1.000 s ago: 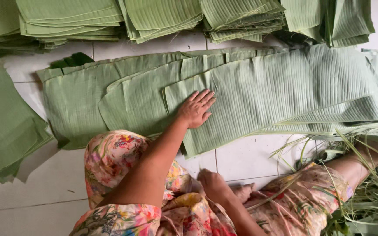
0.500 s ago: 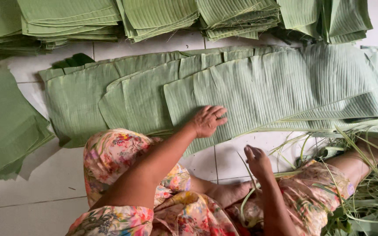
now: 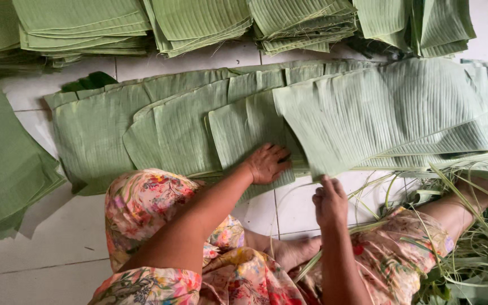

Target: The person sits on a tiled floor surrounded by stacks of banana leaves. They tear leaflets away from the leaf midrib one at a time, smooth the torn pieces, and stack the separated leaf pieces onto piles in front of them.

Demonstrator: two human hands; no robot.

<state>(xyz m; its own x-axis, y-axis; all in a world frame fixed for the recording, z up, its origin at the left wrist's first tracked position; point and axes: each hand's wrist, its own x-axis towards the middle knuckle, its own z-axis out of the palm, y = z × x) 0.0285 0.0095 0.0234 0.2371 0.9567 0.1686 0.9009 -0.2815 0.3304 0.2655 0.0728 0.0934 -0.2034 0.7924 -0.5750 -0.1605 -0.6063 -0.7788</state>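
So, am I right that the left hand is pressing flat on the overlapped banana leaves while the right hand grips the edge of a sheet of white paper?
Not quite: the right hand has its grip on the near edge of a green banana leaf piece, not white paper. The head view shows this. The left hand is indeed pressing flat on the overlapped banana leaves.

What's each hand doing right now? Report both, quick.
Left hand: open, pressed flat on the banana leaf pile.
Right hand: closed, grip on the top leaf sheet's near edge.
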